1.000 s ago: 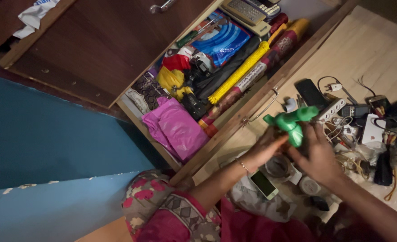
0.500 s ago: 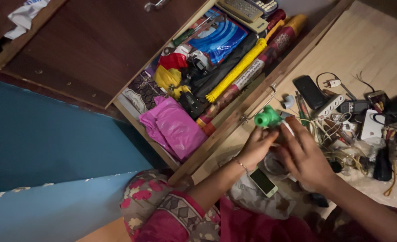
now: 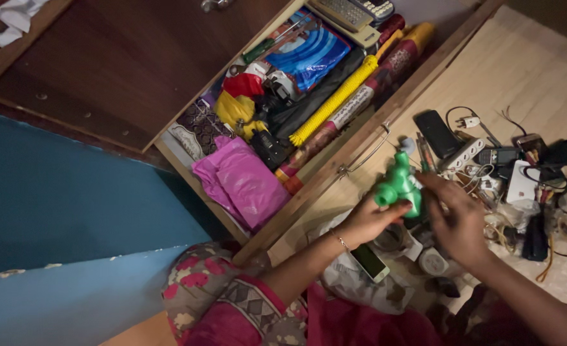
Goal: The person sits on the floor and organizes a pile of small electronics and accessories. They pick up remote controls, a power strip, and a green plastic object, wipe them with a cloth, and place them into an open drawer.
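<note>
left hand (image 3: 365, 221): fingers grip green fitting (image 3: 398, 186) | right hand (image 3: 457, 221): fingers spread, touching fitting | beside open drawer (image 3: 309, 186)

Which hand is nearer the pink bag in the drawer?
Left. The left hand holds the green fitting just right of the pink bag; the right hand is farther right.
</note>
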